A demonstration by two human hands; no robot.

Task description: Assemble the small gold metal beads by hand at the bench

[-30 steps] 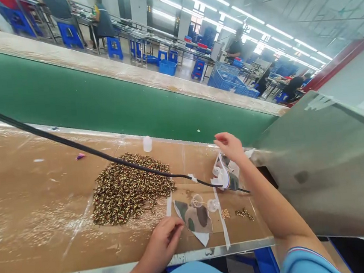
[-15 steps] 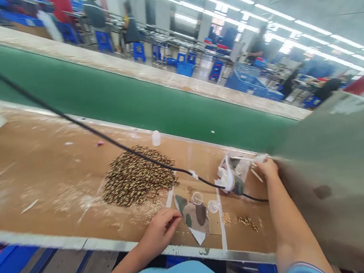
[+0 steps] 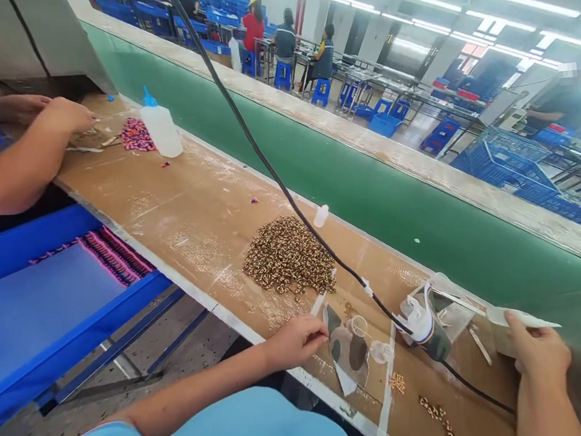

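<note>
My left hand [image 3: 298, 341] rests at the bench's near edge, fingers curled together beside a camouflage-patterned piece [image 3: 349, 356]; whatever it may hold is too small to name. My right hand [image 3: 538, 348] pinches a thin white sheet [image 3: 521, 318] at the far right. Between the hands are two small clear cups [image 3: 381, 352] and a camouflage-wrapped object with white tissue [image 3: 418, 319]. A big heap of small brown-and-gold pieces [image 3: 289, 256] sits left of centre. Small gold beads [image 3: 397, 382] and a few dark-gold pieces [image 3: 437, 418] lie near the front edge.
A black cable [image 3: 264, 155] hangs across the bench. At the upper left another person's hands [image 3: 62, 120] work near a white bottle [image 3: 163, 131] and pink-purple pieces [image 3: 136, 135]. A blue tray [image 3: 27, 312] stands at left. The green belt [image 3: 371, 200] runs behind.
The view has swung left, bringing in the other person's arms, the bottle and the blue tray. The white sheet in my right hand is now raised and spread out more visibly.
</note>
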